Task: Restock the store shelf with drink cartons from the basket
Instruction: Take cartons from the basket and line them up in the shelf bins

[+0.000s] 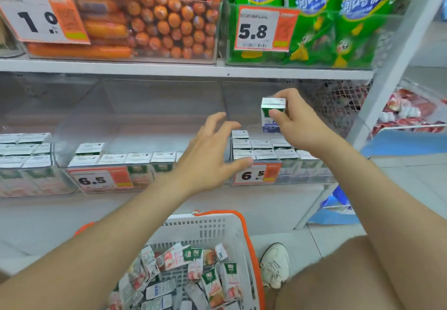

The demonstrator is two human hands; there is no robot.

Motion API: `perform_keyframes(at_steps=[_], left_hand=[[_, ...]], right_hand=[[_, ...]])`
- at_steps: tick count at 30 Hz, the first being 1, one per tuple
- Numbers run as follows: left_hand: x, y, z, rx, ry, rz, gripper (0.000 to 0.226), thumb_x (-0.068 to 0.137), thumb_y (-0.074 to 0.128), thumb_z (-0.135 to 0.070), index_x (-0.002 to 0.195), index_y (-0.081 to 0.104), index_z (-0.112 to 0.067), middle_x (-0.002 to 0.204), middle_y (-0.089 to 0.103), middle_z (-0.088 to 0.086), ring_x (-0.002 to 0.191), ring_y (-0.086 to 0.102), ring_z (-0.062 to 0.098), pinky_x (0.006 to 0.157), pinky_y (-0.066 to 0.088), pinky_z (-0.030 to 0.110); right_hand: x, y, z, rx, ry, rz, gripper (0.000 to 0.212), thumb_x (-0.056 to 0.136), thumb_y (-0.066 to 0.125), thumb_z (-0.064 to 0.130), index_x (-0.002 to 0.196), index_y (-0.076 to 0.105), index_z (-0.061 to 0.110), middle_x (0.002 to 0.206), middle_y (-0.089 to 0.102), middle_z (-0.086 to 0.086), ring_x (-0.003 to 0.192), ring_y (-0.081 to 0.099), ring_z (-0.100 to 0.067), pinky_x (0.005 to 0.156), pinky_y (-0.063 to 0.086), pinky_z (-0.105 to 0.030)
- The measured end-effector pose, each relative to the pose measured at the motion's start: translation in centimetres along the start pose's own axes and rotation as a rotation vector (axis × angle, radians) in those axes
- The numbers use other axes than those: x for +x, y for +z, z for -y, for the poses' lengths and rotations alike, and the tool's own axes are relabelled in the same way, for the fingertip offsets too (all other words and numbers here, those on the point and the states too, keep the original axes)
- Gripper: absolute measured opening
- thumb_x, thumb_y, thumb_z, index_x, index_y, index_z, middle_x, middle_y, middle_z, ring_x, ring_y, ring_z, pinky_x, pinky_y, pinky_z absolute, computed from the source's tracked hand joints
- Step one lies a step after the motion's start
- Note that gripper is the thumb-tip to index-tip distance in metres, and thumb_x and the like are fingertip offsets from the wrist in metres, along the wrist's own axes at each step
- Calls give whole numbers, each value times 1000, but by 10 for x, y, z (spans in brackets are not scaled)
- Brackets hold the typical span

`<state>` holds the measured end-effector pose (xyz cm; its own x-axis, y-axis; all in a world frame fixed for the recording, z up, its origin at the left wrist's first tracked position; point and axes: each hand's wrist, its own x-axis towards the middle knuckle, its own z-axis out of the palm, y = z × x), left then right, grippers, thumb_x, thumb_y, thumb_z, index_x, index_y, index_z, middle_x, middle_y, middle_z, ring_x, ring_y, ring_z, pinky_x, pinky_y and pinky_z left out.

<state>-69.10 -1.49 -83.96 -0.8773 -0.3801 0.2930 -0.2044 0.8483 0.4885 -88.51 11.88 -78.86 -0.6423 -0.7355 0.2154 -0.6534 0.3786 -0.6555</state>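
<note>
Partway; basket [249, 237] far from empty.
Above the part-filled clear bin [302, 175], right hand [300, 126] pinches a drink carton [273, 103]; left hand [208, 157], spread and empty, hovers before it; basket below.

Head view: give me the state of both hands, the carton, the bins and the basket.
Right hand: pinches the carton above the right bin.
Carton: upright, in the air, not yet shelved.
Left hand: open, fingers spread, holds nothing.
Right bin: partly filled, back free.
Middle bin: front row, one carton behind.
Basket: on floor, jumbled cartons inside.
</note>
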Motion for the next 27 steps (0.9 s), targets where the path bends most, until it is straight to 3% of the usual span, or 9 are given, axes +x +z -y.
perform_keyframes(at_steps=[4,7,12,15,17,21,23,25,27], left_hand=[[6,18,1,108,-44,20,97,79,69,-78,155,29,-33,170,11,0,145,42,35,114,42,50],[6,25,5,117,-13,-37,94,81,75,-69,155,30,-33,170,13,2,146,41,31,114,41,50],[6,27,8,87,3,-82,98,83,79,-61,160,27,-30,171,15,-2,150,34,24,115,38,48],[7,26,8,29,-19,-86,111,78,83,-61,162,20,-27,170,18,-5,148,38,22,114,41,50],[8,24,8,7,-33,-64,119,76,84,-63,164,13,-27,169,17,-7,143,45,24,110,44,51],[4,10,10,2,-45,11,133,69,87,-67,165,-1,-36,167,21,-9,138,49,29,108,46,49],[-6,-1,12,-10,-42,-27,123,74,88,-57,163,6,-38,159,33,-5,133,51,27,106,49,49],[-25,-10,17,-2,15,-164,96,83,84,-37,158,24,-32,141,46,-1,122,54,22,98,51,48],[-52,-16,24,20,130,-320,59,90,74,-17,141,43,-19,118,49,-1,104,54,21,86,51,44]], right_hand=[[21,20,-16,-218,-45,106,32,104,55,11,134,46,11,126,49,-13,101,52,-25,77,35,-28],[33,34,-21,-344,-33,246,32,102,56,11,133,50,10,131,54,-15,115,54,-31,85,39,-33],[42,33,-17,-358,117,390,27,100,50,16,126,54,15,122,61,-9,107,57,-27,81,42,-34],[40,37,-16,-411,142,454,29,95,44,17,120,58,15,131,62,-14,112,55,-32,87,40,-35],[37,41,-15,-460,154,455,27,96,40,25,113,57,14,134,60,-18,110,54,-35,88,42,-39],[21,39,6,-702,66,339,35,99,47,21,129,49,4,134,52,-22,119,51,-43,90,45,-45],[0,37,32,-772,-72,177,33,95,52,17,126,48,5,125,53,-20,116,51,-43,85,42,-45],[-26,43,60,-650,-194,63,24,91,52,14,114,55,8,113,60,-17,104,57,-41,80,48,-43],[-55,58,82,-532,-270,149,10,91,50,15,96,58,14,98,66,-14,91,62,-39,76,54,-45]])
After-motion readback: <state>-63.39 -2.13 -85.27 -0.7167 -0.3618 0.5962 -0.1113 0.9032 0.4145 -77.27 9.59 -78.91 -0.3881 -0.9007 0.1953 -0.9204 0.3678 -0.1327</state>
